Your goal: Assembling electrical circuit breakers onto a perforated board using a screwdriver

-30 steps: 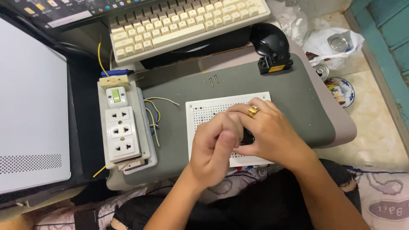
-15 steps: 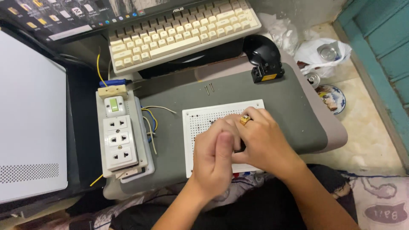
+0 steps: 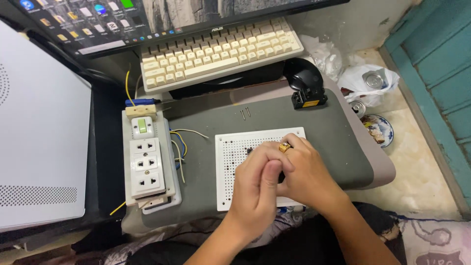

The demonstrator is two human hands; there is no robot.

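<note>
A white perforated board (image 3: 230, 167) lies on a grey pad (image 3: 333, 142). Both my hands are pressed together over the board's right half. My left hand (image 3: 257, 196) is curled into a loose fist, thumb up, against my right hand (image 3: 309, 174), which wears a gold ring (image 3: 284, 146). A small dark part (image 3: 280, 177) shows in the gap between them, and both hands close on it; most of it is hidden. Another tiny dark piece (image 3: 249, 149) sits on the board just beyond my fingers.
A white socket strip with a green switch (image 3: 146, 162) and loose wires (image 3: 179, 145) lies left of the board. Two small nails (image 3: 245, 114) and a black block (image 3: 308, 98) sit farther back. Keyboard (image 3: 221, 51), monitor, a white case on the left, bags and cans on the right.
My head has tilted up, so the monitor comes into view and everything sits lower in the frame. My hands stay joined on the board's right half.
</note>
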